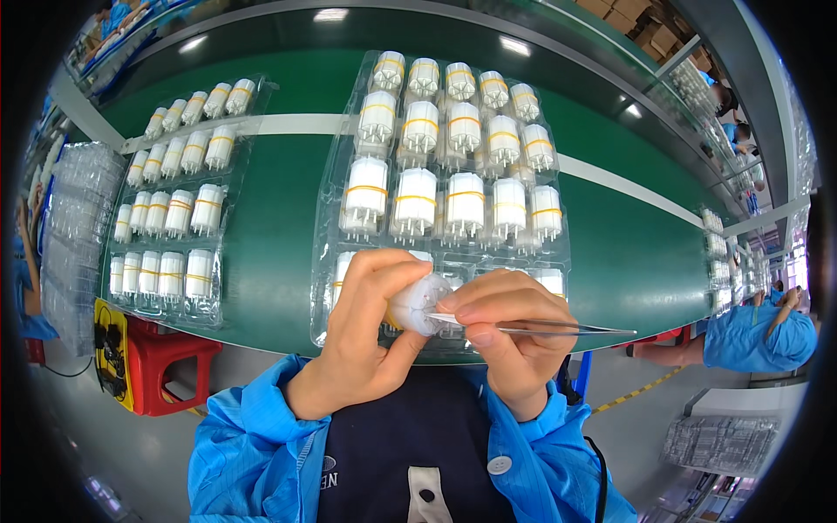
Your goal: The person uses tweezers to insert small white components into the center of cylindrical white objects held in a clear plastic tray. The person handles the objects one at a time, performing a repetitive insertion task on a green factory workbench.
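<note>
My left hand (366, 327) is closed around a white cylindrical part (418, 303), whose round end is turned toward my right hand. Metal tweezers (567, 329) are pinched in my right hand (514, 322), their tips touching or very near that end of the part. Both hands are over the near edge of a clear plastic tray (327, 253). In the tray stand rows of white cylinders (414, 200) with yellow bands and metal pins on their lower ends. My hands partly hide the nearest row.
The tray lies on a green conveyor belt (279, 209). To its left is a second tray of white cylinders (179, 209). A red stool (174, 353) and stacked clear trays (83, 244) are at the left. A person in blue (758, 338) is at the right.
</note>
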`<action>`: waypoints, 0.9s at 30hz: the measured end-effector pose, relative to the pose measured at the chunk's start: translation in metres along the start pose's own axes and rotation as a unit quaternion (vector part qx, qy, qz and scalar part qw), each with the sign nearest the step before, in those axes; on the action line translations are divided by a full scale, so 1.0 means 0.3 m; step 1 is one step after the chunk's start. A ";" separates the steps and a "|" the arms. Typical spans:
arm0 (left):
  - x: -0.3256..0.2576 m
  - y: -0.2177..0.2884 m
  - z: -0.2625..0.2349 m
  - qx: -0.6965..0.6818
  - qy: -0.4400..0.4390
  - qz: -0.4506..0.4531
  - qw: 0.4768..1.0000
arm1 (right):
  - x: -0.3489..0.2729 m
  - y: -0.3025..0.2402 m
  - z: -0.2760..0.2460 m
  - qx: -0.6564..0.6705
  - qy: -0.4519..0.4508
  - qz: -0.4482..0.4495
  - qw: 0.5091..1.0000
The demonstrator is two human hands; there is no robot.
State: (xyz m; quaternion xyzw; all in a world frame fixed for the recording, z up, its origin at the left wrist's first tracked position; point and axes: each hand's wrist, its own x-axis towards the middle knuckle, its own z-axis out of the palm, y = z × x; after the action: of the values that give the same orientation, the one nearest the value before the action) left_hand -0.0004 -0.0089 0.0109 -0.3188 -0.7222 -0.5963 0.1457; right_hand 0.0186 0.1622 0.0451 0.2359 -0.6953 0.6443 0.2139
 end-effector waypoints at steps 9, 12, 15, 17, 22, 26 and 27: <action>0.008 0.004 -0.003 0.006 -0.013 0.007 1.000 | 0.019 -0.007 -0.010 -0.023 -0.020 0.005 1.000; 0.017 0.010 -0.007 0.054 -0.015 0.027 0.998 | 0.024 -0.019 -0.005 -0.046 -0.023 0.007 0.999; 0.017 -0.001 -0.009 0.093 -0.010 0.050 0.994 | 0.026 -0.026 -0.005 -0.052 -0.030 0.018 0.998; 0.015 -0.004 -0.011 0.092 -0.007 0.053 0.994 | 0.036 -0.027 -0.006 -0.073 -0.052 -0.006 0.996; 0.012 0.028 -0.027 -0.038 -0.046 -0.006 0.998 | 0.026 -0.007 -0.031 0.062 -0.023 0.009 0.998; 0.015 0.024 -0.033 -0.087 -0.067 -0.017 0.994 | 0.024 -0.008 -0.031 0.054 -0.009 -0.013 0.998; 0.014 0.022 -0.031 -0.096 -0.070 -0.020 0.993 | 0.025 -0.008 -0.031 0.045 -0.015 -0.020 0.999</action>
State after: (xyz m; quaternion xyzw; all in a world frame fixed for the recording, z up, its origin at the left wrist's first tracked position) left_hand -0.0009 -0.0160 0.0207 -0.3572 -0.6767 -0.6417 0.0517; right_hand 0.0139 0.1709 0.0521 0.2688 -0.6638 0.6671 0.2050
